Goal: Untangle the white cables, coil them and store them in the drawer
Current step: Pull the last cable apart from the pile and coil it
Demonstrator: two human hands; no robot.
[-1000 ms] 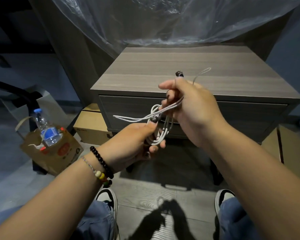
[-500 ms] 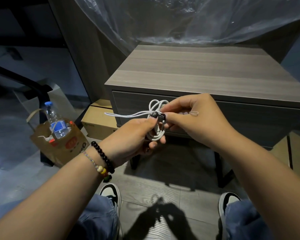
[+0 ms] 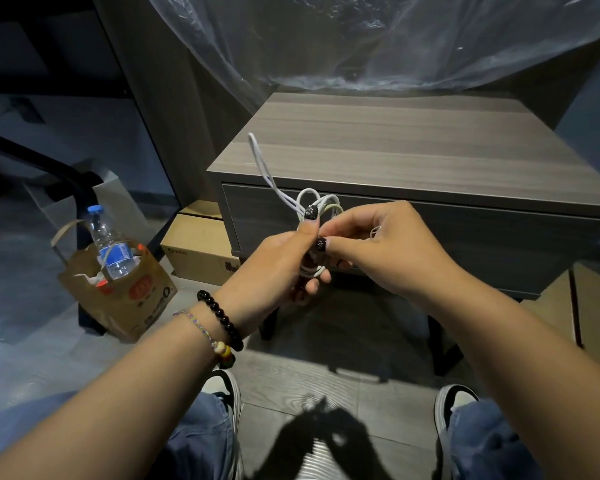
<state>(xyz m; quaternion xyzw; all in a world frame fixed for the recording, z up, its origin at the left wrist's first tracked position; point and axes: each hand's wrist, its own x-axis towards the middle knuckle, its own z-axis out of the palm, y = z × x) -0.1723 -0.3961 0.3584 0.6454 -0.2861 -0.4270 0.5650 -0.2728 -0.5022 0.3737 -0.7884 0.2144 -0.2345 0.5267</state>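
Head view. My left hand [image 3: 284, 258] grips the coiled bundle of white cables [image 3: 317, 206], thumb pressed upright against the loops and the other fingers [image 3: 314, 287] curled round the lower part. My right hand [image 3: 374, 247] meets it from the right, thumb and forefinger closed in a pinch on the strands at the middle of the bundle. A doubled free length [image 3: 260, 161] of the cable sticks up and to the left, unsupported. The whole bundle is held in the air, in front of the closed drawer [image 3: 430, 233] of the small grey cabinet [image 3: 378, 147]; it touches neither. A paper bag [image 3: 125, 292] holding a water bottle [image 3: 110, 242] stands on the floor well to the left.

Assessment: coiling is in hand, and storage has not begun. To do this step well, I judge the left thumb should keep the loops pinned flat while the right hand feeds the free length round the waist of the coil, each turn snug beside the last. Loose turns would likely let the loops spring apart. The end should be tucked under before either hand lets go for the drawer.
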